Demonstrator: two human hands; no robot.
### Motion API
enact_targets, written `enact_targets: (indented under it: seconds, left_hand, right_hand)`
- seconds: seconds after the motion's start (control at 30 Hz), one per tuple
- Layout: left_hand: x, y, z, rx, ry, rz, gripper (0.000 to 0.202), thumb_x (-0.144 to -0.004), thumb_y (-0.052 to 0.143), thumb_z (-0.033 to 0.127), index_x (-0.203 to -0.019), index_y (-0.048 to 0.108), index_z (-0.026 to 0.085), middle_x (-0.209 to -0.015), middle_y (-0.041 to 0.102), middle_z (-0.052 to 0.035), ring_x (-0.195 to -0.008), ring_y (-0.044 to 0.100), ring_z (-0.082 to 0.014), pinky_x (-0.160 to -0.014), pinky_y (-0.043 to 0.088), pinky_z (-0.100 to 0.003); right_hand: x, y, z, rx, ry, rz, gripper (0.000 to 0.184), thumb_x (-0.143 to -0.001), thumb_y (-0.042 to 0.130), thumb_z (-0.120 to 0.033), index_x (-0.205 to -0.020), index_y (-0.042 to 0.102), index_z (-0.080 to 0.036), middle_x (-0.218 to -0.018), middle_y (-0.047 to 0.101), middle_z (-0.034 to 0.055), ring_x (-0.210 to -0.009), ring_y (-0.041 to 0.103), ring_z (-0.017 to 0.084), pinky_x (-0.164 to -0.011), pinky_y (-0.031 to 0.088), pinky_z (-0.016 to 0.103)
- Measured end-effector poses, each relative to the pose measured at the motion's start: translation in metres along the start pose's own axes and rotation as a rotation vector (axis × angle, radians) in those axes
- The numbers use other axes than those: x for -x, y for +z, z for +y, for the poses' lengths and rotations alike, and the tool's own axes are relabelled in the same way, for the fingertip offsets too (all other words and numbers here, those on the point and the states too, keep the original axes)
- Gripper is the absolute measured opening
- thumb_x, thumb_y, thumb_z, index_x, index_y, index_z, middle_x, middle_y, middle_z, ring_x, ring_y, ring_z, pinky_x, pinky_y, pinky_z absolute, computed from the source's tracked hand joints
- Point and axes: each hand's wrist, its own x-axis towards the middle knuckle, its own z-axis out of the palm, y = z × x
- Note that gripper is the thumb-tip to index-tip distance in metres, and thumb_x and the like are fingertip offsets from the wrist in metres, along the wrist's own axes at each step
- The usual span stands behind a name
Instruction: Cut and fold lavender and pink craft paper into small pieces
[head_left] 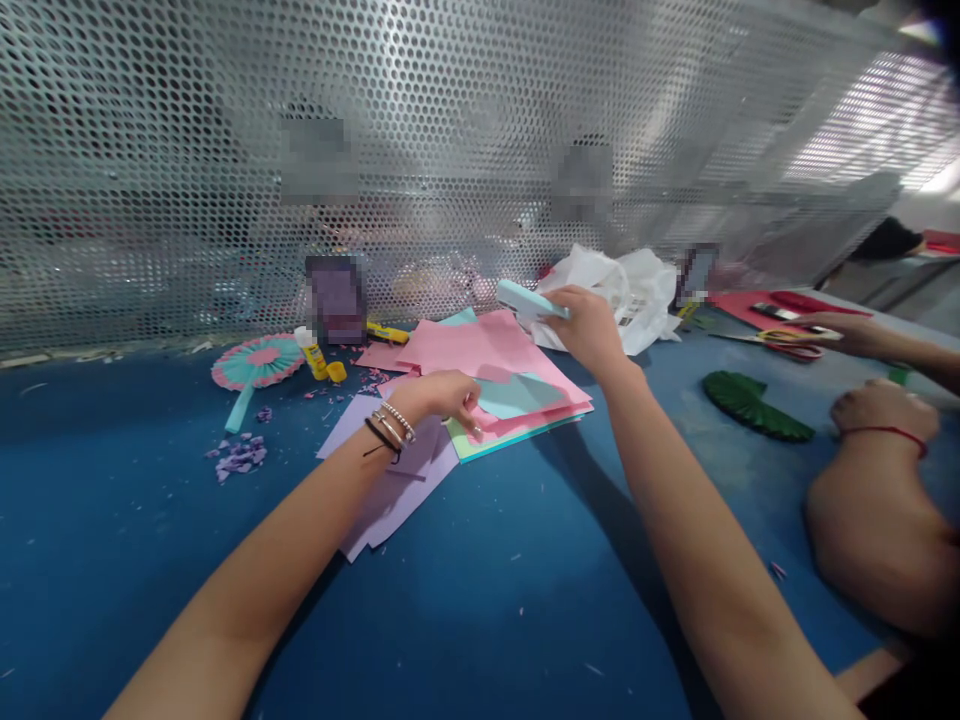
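Note:
My left hand point(442, 398), with bracelets at the wrist, pinches the near edge of a stack of pink paper point(480, 350) that lies over light blue and green sheets on the blue table point(450, 600). My right hand point(589, 325) is raised over the far side of the stack, closed round a folded light-blue paper strip point(525, 298). Lilac sheets point(397, 490) lie under my left wrist.
A pink-and-teal paper fan point(256, 365), a yellow glue stick point(311, 352) and purple scraps point(240, 455) lie at the left. A white plastic bag point(630, 290) sits behind. Another person's hands point(885, 410), scissors point(787, 345) and a green folded leaf point(754, 405) are at the right. A perforated metal screen point(450, 150) backs the table.

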Motion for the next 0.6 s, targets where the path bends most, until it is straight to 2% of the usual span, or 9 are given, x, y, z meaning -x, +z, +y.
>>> enact_targets:
  seconds: [0.07, 0.17, 0.27, 0.33, 0.43, 0.47, 0.57, 0.6]
  left_hand:
    - [-0.001, -0.003, -0.003, -0.002, 0.060, 0.094, 0.026, -0.070, 0.066, 0.044, -0.078, 0.061, 0.019, -0.073, 0.062, 0.0001, -0.062, 0.053, -0.0133, -0.052, 0.033, -0.021]
    - [0.002, -0.018, 0.000, -0.044, 0.111, 0.263, 0.018, -0.085, 0.050, 0.031, -0.093, 0.060, 0.019, -0.093, 0.062, -0.0041, -0.082, 0.056, -0.0164, -0.065, 0.037, -0.024]
    - [0.008, -0.037, 0.009, -0.208, 0.147, 0.514, 0.019, -0.088, 0.047, 0.029, -0.090, 0.061, 0.017, -0.093, 0.061, -0.0061, -0.088, 0.053, -0.0191, -0.075, 0.037, -0.029]
    - [0.012, -0.047, 0.015, -0.278, 0.072, 0.685, 0.021, -0.088, 0.048, 0.032, -0.086, 0.060, 0.016, -0.086, 0.061, -0.0067, -0.088, 0.051, -0.0210, -0.076, 0.037, -0.031]
    - [0.014, -0.052, 0.018, -0.207, -0.105, 0.942, 0.023, -0.089, 0.046, 0.034, -0.083, 0.057, 0.015, -0.081, 0.061, -0.0063, -0.083, 0.052, -0.0199, -0.073, 0.037, -0.029]
    - [0.013, -0.050, 0.017, -0.153, -0.146, 0.964, 0.022, -0.089, 0.047, 0.034, -0.083, 0.057, 0.015, -0.079, 0.061, -0.0052, -0.079, 0.053, -0.0187, -0.070, 0.038, -0.028]
    - [0.008, -0.042, 0.012, 0.017, -0.218, 0.886, 0.015, -0.087, 0.050, 0.030, -0.084, 0.057, 0.017, -0.069, 0.060, -0.0008, -0.065, 0.054, -0.0152, -0.060, 0.037, -0.025]
    - [0.007, -0.041, 0.011, 0.062, -0.234, 0.895, 0.013, -0.087, 0.051, 0.028, -0.085, 0.057, 0.017, -0.068, 0.060, 0.0002, -0.063, 0.055, -0.0144, -0.059, 0.037, -0.024]
  right_hand:
    - [0.000, 0.003, -0.001, -0.008, -0.011, -0.014, 0.032, -0.074, 0.051, -0.015, -0.104, 0.064, -0.016, -0.108, 0.063, 0.0073, -0.097, 0.057, 0.023, -0.084, 0.041, 0.032]
    - [-0.001, 0.003, 0.001, 0.001, 0.003, 0.008, 0.032, -0.074, 0.052, -0.014, -0.103, 0.065, -0.016, -0.104, 0.065, 0.0077, -0.095, 0.058, 0.024, -0.083, 0.042, 0.033]
    - [-0.001, -0.002, 0.007, 0.031, 0.028, 0.046, 0.032, -0.074, 0.053, -0.016, -0.104, 0.065, -0.016, -0.101, 0.066, 0.0076, -0.093, 0.059, 0.024, -0.082, 0.042, 0.035]
    - [-0.002, -0.007, 0.013, 0.039, 0.040, 0.072, 0.032, -0.074, 0.054, -0.018, -0.104, 0.066, -0.017, -0.100, 0.067, 0.0077, -0.092, 0.059, 0.025, -0.081, 0.043, 0.036]
    - [-0.002, -0.017, 0.020, 0.027, 0.081, 0.130, 0.033, -0.075, 0.055, -0.019, -0.105, 0.066, -0.017, -0.097, 0.068, 0.0084, -0.088, 0.060, 0.024, -0.077, 0.044, 0.036]
    - [-0.002, -0.021, 0.021, 0.023, 0.102, 0.152, 0.033, -0.074, 0.055, -0.019, -0.105, 0.066, -0.017, -0.095, 0.068, 0.0083, -0.086, 0.061, 0.024, -0.076, 0.044, 0.036]
    - [-0.002, -0.033, 0.022, 0.015, 0.159, 0.209, 0.032, -0.072, 0.058, -0.021, -0.103, 0.067, -0.018, -0.086, 0.069, 0.0059, -0.078, 0.062, 0.022, -0.070, 0.044, 0.034]
    - [-0.002, -0.037, 0.022, 0.015, 0.170, 0.223, 0.032, -0.071, 0.060, -0.021, -0.101, 0.068, -0.018, -0.084, 0.070, 0.0050, -0.076, 0.062, 0.022, -0.069, 0.044, 0.033]
